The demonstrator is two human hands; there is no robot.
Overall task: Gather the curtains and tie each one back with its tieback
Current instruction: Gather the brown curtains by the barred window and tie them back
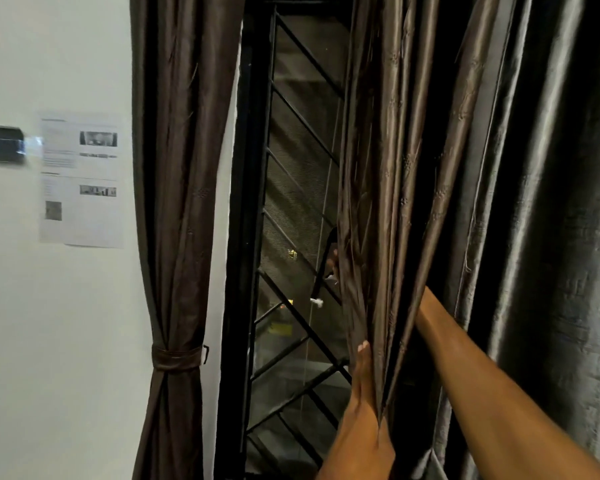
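The left brown curtain point(184, 168) hangs gathered, with a brown tieback point(175, 356) wrapped round it and hooked to the wall. The right brown curtain point(388, 202) hangs in loose folds beside the window. My left hand point(362, 389) lies flat with straight fingers against that curtain's left edge. My right forearm goes in between the folds, and most of my right hand point(332, 259) is hidden. Only its fingertips show, curled round the curtain's left edge higher up. A thin dark strap point(321, 271) hangs right there; I cannot tell whether it is the tieback.
A dark window with a black diagonal metal grille point(291, 202) fills the gap between the curtains. A shiny grey curtain point(551, 237) hangs at the far right. On the white wall to the left are a printed sheet point(82, 178) and a dark plate point(0, 143).
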